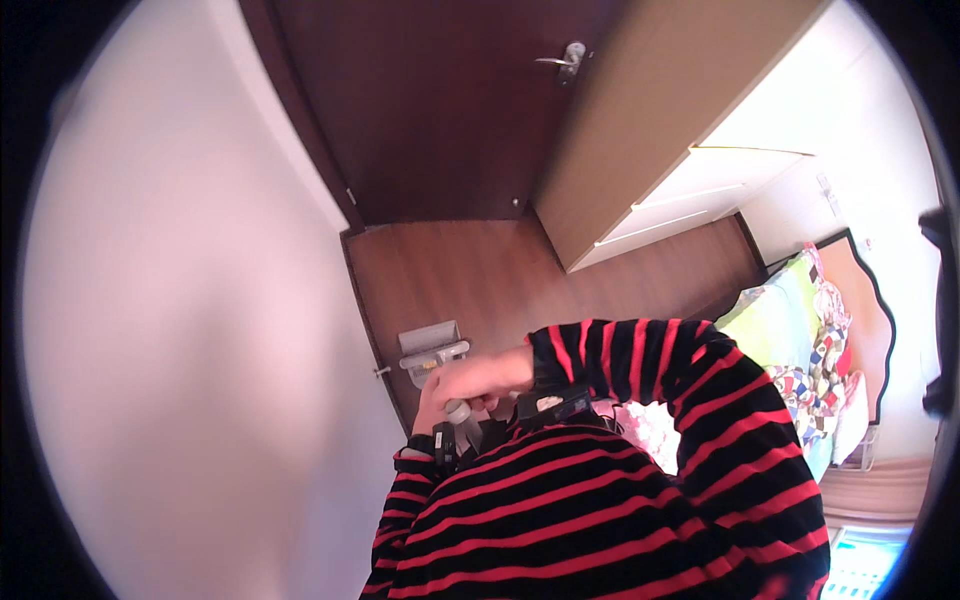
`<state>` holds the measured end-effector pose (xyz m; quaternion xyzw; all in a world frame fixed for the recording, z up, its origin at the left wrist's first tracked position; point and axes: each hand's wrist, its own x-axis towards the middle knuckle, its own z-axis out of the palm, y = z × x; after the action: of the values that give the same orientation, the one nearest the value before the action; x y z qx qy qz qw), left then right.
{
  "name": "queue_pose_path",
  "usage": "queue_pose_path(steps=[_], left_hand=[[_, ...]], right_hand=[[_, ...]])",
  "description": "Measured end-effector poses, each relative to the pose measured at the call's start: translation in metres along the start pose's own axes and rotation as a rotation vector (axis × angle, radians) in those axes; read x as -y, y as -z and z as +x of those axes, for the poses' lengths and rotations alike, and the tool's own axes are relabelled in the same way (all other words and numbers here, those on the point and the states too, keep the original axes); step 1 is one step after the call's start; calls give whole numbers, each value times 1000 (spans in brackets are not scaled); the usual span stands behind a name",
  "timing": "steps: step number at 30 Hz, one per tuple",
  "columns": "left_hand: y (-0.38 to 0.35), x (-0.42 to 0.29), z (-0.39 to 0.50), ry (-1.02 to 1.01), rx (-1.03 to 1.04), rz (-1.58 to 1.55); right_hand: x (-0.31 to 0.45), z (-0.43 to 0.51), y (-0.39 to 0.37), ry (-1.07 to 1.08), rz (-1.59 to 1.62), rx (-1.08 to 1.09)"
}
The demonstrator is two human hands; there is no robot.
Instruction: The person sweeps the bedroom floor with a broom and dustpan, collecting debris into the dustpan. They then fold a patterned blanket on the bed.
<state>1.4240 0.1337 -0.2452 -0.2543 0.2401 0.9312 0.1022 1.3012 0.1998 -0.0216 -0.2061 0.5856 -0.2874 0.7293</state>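
Note:
Close together in front of my body, my right hand (480, 376) reaches across and lies over my left hand (428, 409). A pale round-ended object (457, 411), perhaps a bottle cap, shows just below the fingers; which hand holds it I cannot tell. The fingers of my left hand are mostly hidden. A black device (445, 448) is strapped at my left wrist, and another black device (556, 405) is near my right wrist. Beyond the hands, a long-handled dustpan or similar pale plastic item (429, 337) is on the wood floor.
A white wall (187, 300) is close on the left. Ahead are a dark brown door (427, 112) with a metal handle (574, 64) and a tall cabinet (660, 112) with white drawers. At the right is a bed with a curved headboard (870, 322) and colourful bedding (780, 307).

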Motion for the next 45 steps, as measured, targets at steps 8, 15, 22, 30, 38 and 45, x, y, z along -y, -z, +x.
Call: queue_pose_path(steps=[8,15,22,30,38,45], left_hand=[[0,5,19,125,-87,-41],[0,-1,32,243,-262,-186],[-5,-57,50,426,-414,-357],[17,-88,51,195,-243,338],[11,-119,19,290,-770,435],[-16,-107,-51,-144,-1352,1840]], right_hand=[[-19,-17,23,226,20,24],[-42,-28,28,122,309,58],[-167,-99,91,239,615,-321],[-316,-153,105,-19,820,-696],[-369,-200,155,68,866,-802],[-437,-228,194,213,747,-995]])
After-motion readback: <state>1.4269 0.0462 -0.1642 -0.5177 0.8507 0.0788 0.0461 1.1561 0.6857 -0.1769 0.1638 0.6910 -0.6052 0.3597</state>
